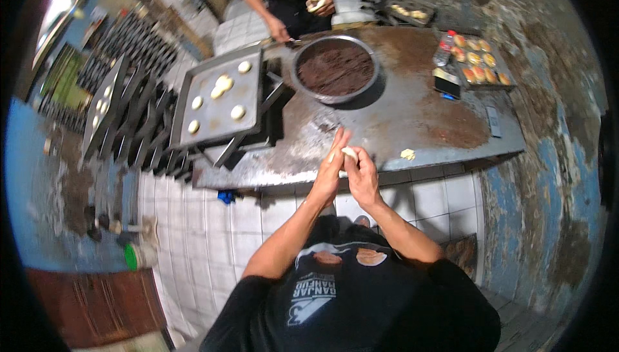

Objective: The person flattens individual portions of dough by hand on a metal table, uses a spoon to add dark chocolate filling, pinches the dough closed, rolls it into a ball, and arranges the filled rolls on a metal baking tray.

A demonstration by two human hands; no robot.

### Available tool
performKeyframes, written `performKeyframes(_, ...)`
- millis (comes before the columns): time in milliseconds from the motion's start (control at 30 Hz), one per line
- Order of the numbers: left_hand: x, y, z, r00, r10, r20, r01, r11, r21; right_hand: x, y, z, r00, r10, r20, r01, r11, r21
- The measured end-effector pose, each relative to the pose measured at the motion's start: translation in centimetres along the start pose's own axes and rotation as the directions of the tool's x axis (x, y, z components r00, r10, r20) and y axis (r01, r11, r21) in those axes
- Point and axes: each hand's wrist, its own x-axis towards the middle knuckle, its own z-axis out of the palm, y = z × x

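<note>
At the table's near edge, my left hand (331,166) is held flat with its fingers stretched forward, palm turned toward my right hand. My right hand (363,175) has its fingers curled round a small pale piece of dough (349,153), which shows between the two hands. Whether the left palm touches the dough is hard to make out. Ahead of my hands stands a wide metal bowl (332,100) of dark brown crumbly filling (335,68). To the left, a metal baking tray (222,135) carries several round pale dough balls (238,112).
Across the metal table (406,113), a co-worker's hand (322,5) holds pale dough; the other is near the bowl. Baked buns (480,75), a bottle (443,52) and a phone (446,84) are at right. Dough scraps (408,154) lie nearby. Stacked trays (138,120) stand left.
</note>
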Motion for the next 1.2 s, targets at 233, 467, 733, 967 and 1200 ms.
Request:
performKeyframes(233,-1.4,0.8,-7.1,0.949,-0.246,-0.197,0.199,0.953,-0.23,2.1,2.5,7.3,0.893,0.353,0.278,-0.447,0.771,0.454)
performKeyframes(467,-1.8,-0.8,-16.7,0.928,-0.173,-0.329,0.059,0.943,-0.328,5.4,1.6,16.0,0.711,0.418,0.565,-0.673,0.639,0.373)
performKeyframes(733,-2.8,-0.1,-35.9,0.795,-0.016,-0.606,-0.124,0.974,-0.189,21.2,6.7,36.2,0.769,0.281,0.575,-0.055,0.924,-0.378)
performKeyframes(967,-7.2,0.0,-49.5,0.706,-0.178,-0.686,0.113,0.984,-0.139,28.0,16.1,49.0,0.442,0.011,0.897,0.848,0.32,-0.422)
performKeyframes(1200,-4.5,0.0,-55.2,0.709,-0.184,-0.681,0.083,0.981,-0.178,28.7,19.4,50.8,0.42,0.039,0.907,0.859,0.304,-0.411)
